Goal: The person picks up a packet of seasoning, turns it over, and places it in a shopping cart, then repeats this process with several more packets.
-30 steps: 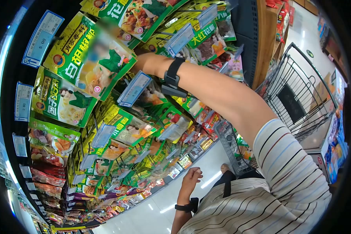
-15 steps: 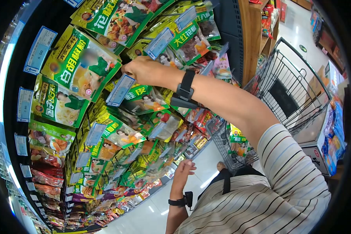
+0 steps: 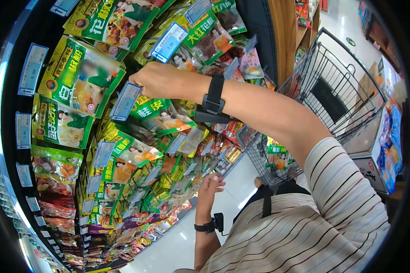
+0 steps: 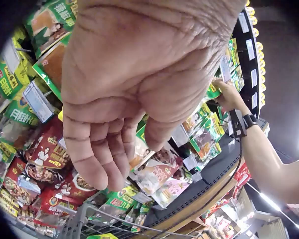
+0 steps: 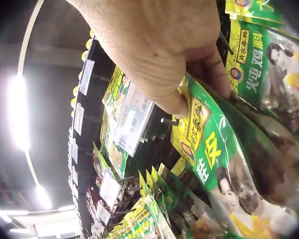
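In the right wrist view my right hand [image 5: 159, 50] pinches the top edge of a green and yellow packet [image 5: 217, 159] between thumb and fingers. The metal hook tip and a blue-edged price tag [image 5: 133, 119] are beside the thumb. From the head view, the right hand [image 3: 161, 81] is at the rack, with the packet [image 3: 161, 116] hanging below it. My left hand [image 3: 209, 186] hangs low in front of the body, holding nothing; its fingers are loosely bent in the left wrist view, where the palm [image 4: 139, 64] fills the upper middle.
Rows of hanging seasoning packets [image 3: 84, 75] fill the rack at left. A shopping cart [image 3: 337, 95] stands at right, with a green packet [image 3: 278, 157] in its lower part. Beyond the cart is a box [image 3: 366, 168] beside blue bags. Pale floor [image 3: 187, 236] shows below.
My right hand has come out from behind the large white-lettered packet to the top of the green packet, which now shows beneath it. The left hand has risen slightly.
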`<act>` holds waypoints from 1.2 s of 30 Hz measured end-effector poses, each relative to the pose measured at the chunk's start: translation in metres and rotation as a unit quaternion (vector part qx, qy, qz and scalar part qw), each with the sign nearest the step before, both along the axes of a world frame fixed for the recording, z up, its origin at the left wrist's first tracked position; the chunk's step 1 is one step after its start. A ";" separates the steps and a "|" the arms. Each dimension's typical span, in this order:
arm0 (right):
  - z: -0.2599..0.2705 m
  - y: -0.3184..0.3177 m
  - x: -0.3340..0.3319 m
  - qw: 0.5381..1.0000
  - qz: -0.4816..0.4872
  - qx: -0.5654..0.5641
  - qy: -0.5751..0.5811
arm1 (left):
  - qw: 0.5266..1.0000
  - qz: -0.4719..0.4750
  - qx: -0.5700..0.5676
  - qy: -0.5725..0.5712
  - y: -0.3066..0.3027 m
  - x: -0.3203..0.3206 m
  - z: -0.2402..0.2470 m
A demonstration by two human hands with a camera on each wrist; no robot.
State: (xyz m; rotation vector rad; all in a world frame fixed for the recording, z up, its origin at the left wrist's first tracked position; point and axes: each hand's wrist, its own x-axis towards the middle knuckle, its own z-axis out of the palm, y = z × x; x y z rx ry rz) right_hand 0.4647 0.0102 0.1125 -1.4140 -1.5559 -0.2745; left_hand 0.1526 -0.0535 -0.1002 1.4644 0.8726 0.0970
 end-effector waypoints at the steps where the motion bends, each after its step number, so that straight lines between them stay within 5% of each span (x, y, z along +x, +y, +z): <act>1: -0.001 0.001 -0.001 1.000 -0.009 0.009 -0.006 | 1.000 0.008 0.005 -0.003 0.003 -0.001 0.002; 36: -0.028 0.001 -0.015 0.987 -0.020 0.143 0.070 | 0.999 0.006 0.002 0.053 -0.004 0.001 -0.005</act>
